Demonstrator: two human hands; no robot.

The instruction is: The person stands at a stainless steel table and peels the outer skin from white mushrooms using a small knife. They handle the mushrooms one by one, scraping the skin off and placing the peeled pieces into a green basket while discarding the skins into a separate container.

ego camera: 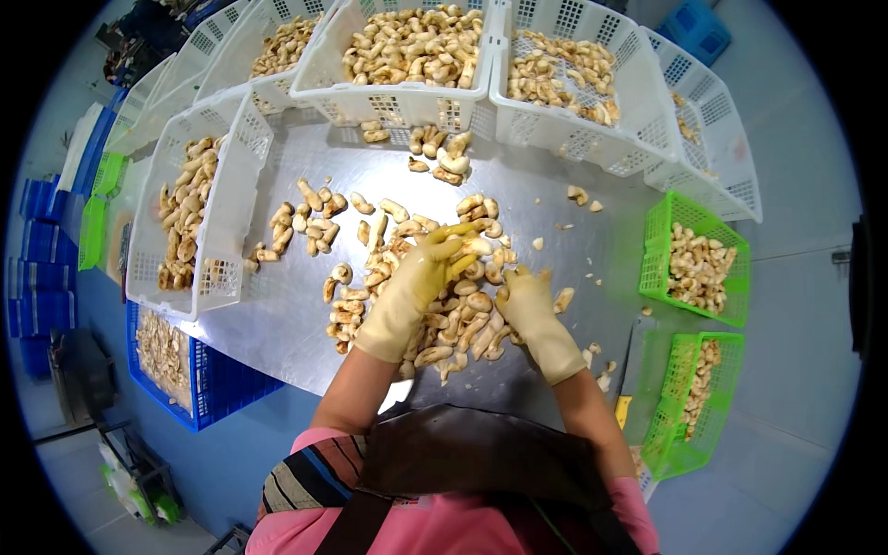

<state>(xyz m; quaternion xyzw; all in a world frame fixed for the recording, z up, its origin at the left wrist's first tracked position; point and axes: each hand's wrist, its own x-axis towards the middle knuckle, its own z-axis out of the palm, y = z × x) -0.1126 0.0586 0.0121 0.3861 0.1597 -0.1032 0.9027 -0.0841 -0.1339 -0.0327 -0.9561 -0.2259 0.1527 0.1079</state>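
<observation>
Both hands wear pale yellow rubber gloves. My left hand [430, 267] reaches over a heap of brown and cream mushrooms [461, 322] at the middle of the steel table [291, 333]. Its fingers are spread around a pale mushroom [476, 247]; whether they grip it I cannot tell. At the right edge of the heap is my right hand [531, 305], its fingers curled downward beside the mushrooms; what lies under them is hidden. Small groups of mushrooms [322, 229] lie left of the heap, and more [452, 163] lie beyond it. Pale scraps [538, 243] are scattered to the right.
White perforated crates with mushrooms stand along the far side [409, 104] and at the left [229, 208]. Green baskets with mushrooms [694, 316] stand at the right. Near them lies a knife with a yellow handle [623, 411]. A blue crate [201, 381] stands below the left edge.
</observation>
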